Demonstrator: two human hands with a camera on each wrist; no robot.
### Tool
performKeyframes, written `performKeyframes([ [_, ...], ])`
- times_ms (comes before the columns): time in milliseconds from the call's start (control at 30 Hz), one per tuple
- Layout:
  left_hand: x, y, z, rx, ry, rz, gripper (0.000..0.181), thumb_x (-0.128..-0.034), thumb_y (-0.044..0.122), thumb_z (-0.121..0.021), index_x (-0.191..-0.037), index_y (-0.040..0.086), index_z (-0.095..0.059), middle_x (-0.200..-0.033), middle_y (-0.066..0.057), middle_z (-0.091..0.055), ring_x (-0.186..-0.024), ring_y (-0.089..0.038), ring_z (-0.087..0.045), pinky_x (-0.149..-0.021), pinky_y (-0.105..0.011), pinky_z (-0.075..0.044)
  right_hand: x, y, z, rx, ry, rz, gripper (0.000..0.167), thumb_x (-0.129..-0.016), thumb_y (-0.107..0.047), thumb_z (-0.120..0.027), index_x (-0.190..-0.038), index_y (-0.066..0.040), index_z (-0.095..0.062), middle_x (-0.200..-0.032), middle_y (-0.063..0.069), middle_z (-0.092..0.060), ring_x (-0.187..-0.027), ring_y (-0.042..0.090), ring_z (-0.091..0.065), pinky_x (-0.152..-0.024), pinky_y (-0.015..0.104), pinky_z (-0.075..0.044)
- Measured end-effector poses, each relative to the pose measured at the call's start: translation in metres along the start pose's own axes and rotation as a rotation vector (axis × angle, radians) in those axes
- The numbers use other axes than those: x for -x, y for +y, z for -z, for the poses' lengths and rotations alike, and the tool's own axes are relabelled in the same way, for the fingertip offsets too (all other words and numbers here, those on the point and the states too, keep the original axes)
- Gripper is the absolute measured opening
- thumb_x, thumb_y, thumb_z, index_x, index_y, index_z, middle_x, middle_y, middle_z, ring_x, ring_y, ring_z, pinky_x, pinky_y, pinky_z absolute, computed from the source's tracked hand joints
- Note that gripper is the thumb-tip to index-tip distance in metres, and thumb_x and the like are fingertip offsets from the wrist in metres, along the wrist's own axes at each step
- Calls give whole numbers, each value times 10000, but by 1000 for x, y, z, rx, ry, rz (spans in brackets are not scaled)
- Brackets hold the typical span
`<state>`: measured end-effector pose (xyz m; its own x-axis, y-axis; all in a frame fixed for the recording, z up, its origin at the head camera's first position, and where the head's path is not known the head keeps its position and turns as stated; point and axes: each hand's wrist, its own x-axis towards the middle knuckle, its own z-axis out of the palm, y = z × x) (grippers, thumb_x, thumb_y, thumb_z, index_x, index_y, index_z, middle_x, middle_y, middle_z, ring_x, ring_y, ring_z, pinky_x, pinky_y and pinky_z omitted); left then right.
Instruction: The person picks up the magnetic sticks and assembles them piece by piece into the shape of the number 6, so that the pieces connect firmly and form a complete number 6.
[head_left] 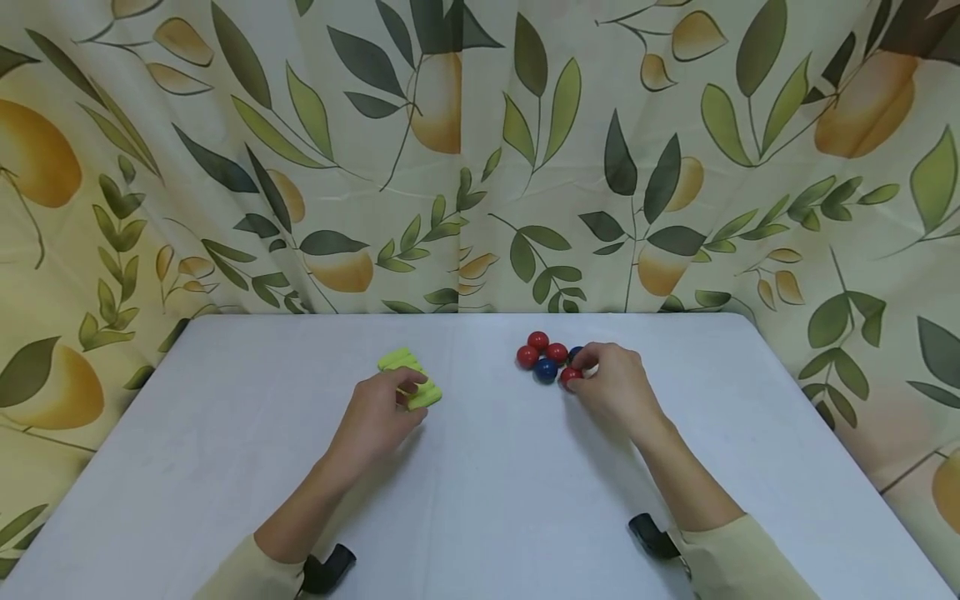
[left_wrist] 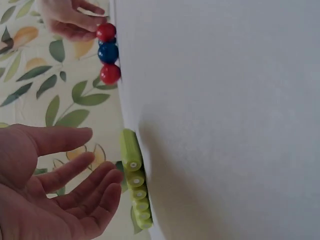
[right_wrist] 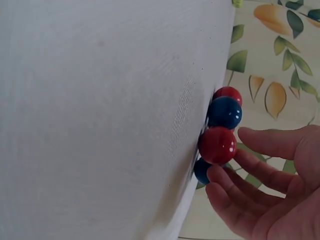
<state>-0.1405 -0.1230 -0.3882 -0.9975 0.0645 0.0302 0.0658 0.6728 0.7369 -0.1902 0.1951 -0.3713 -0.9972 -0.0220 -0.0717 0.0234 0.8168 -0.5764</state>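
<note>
Several light green sticks with pale rings on their ends lie side by side on the table, left of the middle. My left hand hovers over their near side, fingers loosely bent and apart from them in the left wrist view. Right of the middle, several glossy red balls and two blue balls sit in a tight cluster. My right hand is at the nearest red ball, thumb and fingers spread around it without a firm pinch. Its fingers partly hide a blue ball.
A white-covered table spreads under both hands, its far edge close behind the balls and sticks. Behind it hangs a curtain printed with leaves and fruit. Black wrist devices sit by both sleeves.
</note>
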Motion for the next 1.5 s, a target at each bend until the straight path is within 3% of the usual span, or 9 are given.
performKeyframes([
  [333,-12,4,-3,-136,-29,-4,328,-828,-28,-773,-1147,36,-734,-1006,-127,-697,-914,-251,-631,-833,-423,-545,-1,-1,0,7,8,-41,174,-884,-140,-804,-890,-47,-658,-874,126,-645,-920,299,-544,-686,331,-458],
  [600,-17,5,-7,-251,-43,5,303,-831,-29,-758,-1127,35,-740,-991,-126,-686,-908,-254,-623,-798,-414,-539,-4,1,2,-5,-21,-40,286,-878,-142,-808,-1101,15,-722,-981,164,-723,-972,322,-615,-796,391,-541],
  [733,-18,5,-9,-299,-51,-9,314,-813,-54,-715,-1114,27,-746,-979,-118,-680,-856,-230,-604,-739,-381,-523,-4,3,3,-4,-32,-42,302,-883,-149,-802,-1129,20,-757,-984,156,-749,-1025,328,-609,-832,408,-531],
  [1100,-17,9,-11,-329,-58,-14,283,-804,-86,-712,-1065,15,-756,-1002,-110,-699,-825,-218,-585,-716,-368,-518,-4,5,3,-18,-53,-56,301,-888,-155,-799,-1131,18,-761,-1013,165,-740,-1008,318,-616,-834,405,-547],
  [1500,-18,8,-12,-296,-86,-27,249,-800,-118,-677,-949,72,-740,-811,-38,-667,-698,-205,-554,-617,-304,-453,-1,7,7,-44,-61,-57,274,-878,-182,-817,-1100,-26,-777,-981,126,-751,-978,289,-636,-779,340,-507],
])
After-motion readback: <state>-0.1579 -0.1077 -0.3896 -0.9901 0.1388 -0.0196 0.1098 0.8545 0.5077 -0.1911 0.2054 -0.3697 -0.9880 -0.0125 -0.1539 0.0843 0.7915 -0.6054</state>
